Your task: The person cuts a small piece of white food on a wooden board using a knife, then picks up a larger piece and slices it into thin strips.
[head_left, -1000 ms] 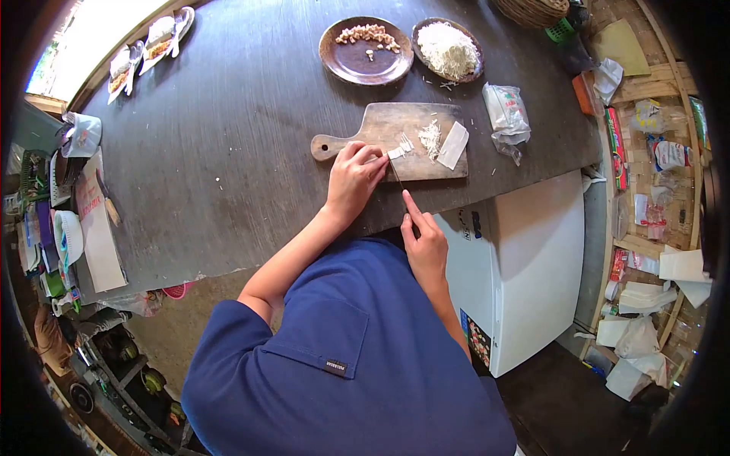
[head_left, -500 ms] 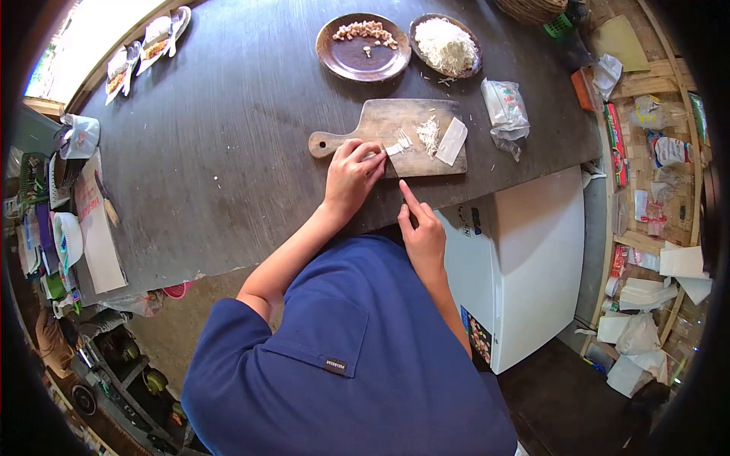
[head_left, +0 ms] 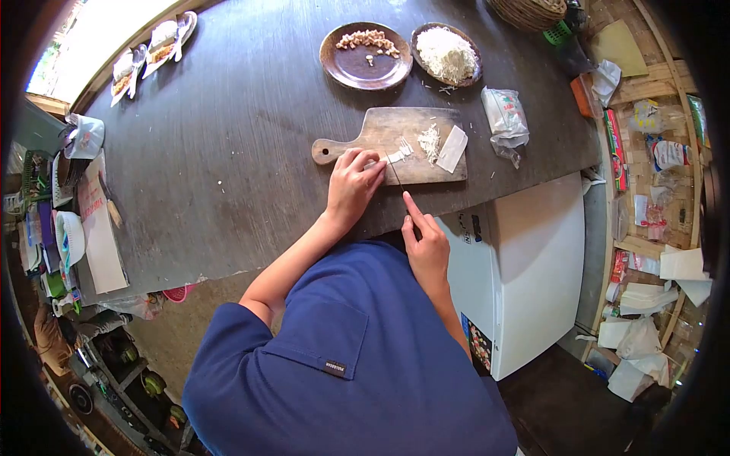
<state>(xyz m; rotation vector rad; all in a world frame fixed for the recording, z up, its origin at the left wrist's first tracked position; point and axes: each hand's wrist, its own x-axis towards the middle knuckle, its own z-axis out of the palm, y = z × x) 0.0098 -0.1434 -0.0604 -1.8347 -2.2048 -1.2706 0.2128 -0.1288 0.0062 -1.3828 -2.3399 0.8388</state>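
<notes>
My left hand (head_left: pixel 353 182) presses a small white slab onto the wooden cutting board (head_left: pixel 395 125), near its handle. My right hand (head_left: pixel 428 242) grips a knife (head_left: pixel 397 176), its index finger stretched along the top and its thin blade beside my left fingertips. Thin white strips (head_left: pixel 401 150) lie just right of the blade. Farther right on the board are a pile of white shreds (head_left: pixel 429 143) and a flat white slab (head_left: pixel 453 148).
Behind the board stand a brown plate (head_left: pixel 355 70) with light brown pieces and a plate of white shreds (head_left: pixel 447 55). A plastic packet (head_left: pixel 505 118) lies right of the board. A white appliance (head_left: pixel 536 266) stands below the table's right edge.
The knife blade has tilted and shows more clearly beside my left fingers. The board and plates appear slightly shifted in the view.
</notes>
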